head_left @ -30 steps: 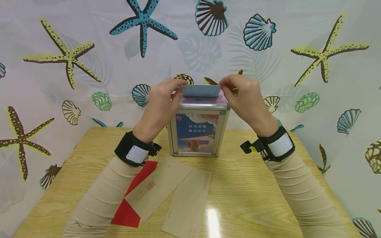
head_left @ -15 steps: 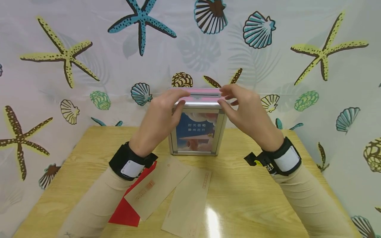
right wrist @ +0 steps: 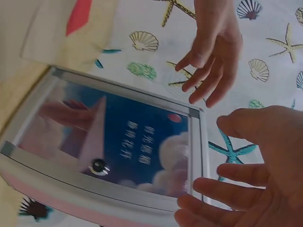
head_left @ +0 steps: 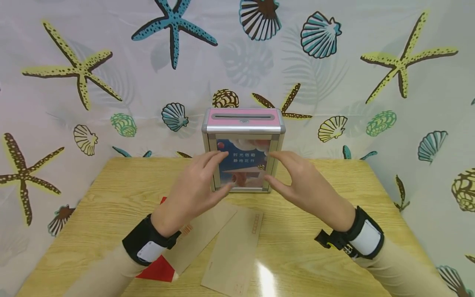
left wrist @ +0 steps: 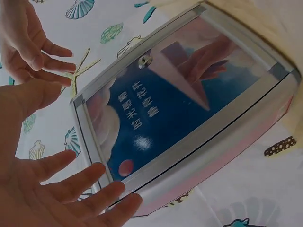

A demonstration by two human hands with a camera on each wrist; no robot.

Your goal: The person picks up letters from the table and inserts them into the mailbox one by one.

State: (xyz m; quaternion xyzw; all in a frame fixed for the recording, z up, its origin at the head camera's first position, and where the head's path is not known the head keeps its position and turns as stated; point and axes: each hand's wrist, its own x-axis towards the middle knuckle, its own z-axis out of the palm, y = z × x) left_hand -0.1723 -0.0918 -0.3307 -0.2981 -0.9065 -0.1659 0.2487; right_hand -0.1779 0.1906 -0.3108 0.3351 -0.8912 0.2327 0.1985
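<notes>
A pink-topped metal-framed letter box (head_left: 243, 128) stands upright at the back of the table, with a long slot (head_left: 243, 116) in its top. Its front shows a blue picture panel with white characters and a round lock (right wrist: 98, 167). My left hand (head_left: 193, 187) is in front of the box's left side, fingers spread and holding nothing. Facing it, my right hand (head_left: 306, 185) hovers by the right side of the panel, its fingers apart and relaxed. In the left wrist view the left fingertips (left wrist: 116, 191) overlap the box's edge.
Two tan envelopes (head_left: 233, 251) lie on the wooden table (head_left: 315, 264) in front of the box. A red envelope (head_left: 159, 269) is partly under them and behind the left wrist. A patterned cloth (head_left: 252, 66) hangs right behind the table.
A pale blue envelope held by both hands over the slot has gone down out of sight into the box. Both hands have let go and come down and back toward me.
</notes>
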